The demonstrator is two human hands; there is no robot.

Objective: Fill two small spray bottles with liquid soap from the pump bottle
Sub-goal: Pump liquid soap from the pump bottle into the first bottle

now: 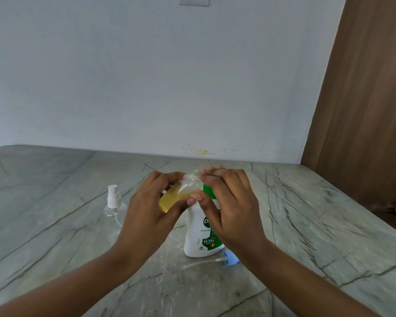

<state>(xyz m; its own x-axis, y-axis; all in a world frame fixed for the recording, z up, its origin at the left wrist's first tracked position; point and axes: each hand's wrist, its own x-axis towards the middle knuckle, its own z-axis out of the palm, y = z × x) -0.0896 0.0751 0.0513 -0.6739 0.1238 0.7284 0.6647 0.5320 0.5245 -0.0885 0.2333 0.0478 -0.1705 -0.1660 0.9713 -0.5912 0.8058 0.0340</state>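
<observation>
Two grips are seen close together at the centre of the frame, above the counter (55, 225). A small bottle (169, 197) is clasped by the left grip (156, 202), with fingers curled over its upper side and the thumb under it. This bottle is tilted, its open neck raised toward the right, and yellow soap is pooled in its lower left part. The right grip (229, 202) is held at the neck of the small bottle, its fingertips (212, 171) by the mouth and its thumb by the bottle's side. Whether anything is grasped by it cannot be told, since the contact is blurred.

The pump bottle (199, 234), white with a green label, is stood upright on the counter just below and behind both grips. Its top is hidden by the right grip.

A blue cap (231, 257) with a thin tube (201, 263) is laid on the counter just right of the pump bottle's base. A second bottle (114, 207), clear and fitted with a white spray head, is stood upright left of centre, near the left grip but apart from it.

A pale wall (146, 76) is seen behind the counter, and a brown wooden panel (364, 88) at the right edge.
</observation>
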